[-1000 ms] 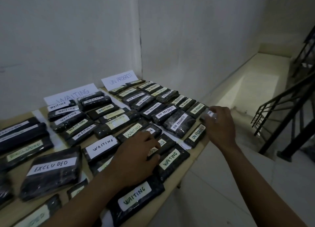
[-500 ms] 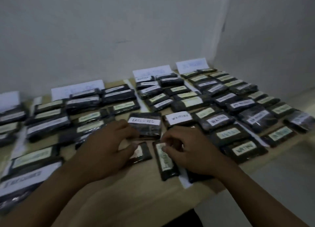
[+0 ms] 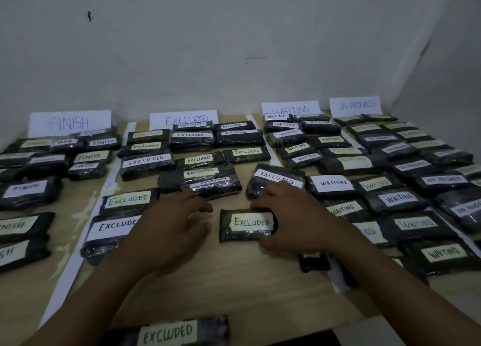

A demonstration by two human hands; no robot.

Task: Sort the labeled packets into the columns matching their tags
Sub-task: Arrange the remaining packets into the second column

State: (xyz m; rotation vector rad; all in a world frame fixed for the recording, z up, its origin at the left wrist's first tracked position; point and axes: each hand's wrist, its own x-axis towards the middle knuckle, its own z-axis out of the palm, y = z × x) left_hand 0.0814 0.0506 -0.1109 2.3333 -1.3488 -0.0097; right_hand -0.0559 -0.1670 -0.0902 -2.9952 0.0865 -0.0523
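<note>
Right hand [image 3: 294, 220] pinches the packet [image 3: 244, 224] by its right end, setting it flat on the counter [image 3: 234, 280] below the EXCLUDED sign [image 3: 183, 119] that matches its tag, while left hand [image 3: 169, 228] hovers spread just beside

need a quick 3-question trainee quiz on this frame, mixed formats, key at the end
1. True or false: the packet gripped by the right hand is tagged WAITING.
2. Fill in: the leftmost header card reads ____.
3. The left hand is: A) pinching a packet B) open, holding nothing C) out of view.
Key: 1 false, its tag reads EXCLUDED. 2 FINISH. 3 B.
</note>
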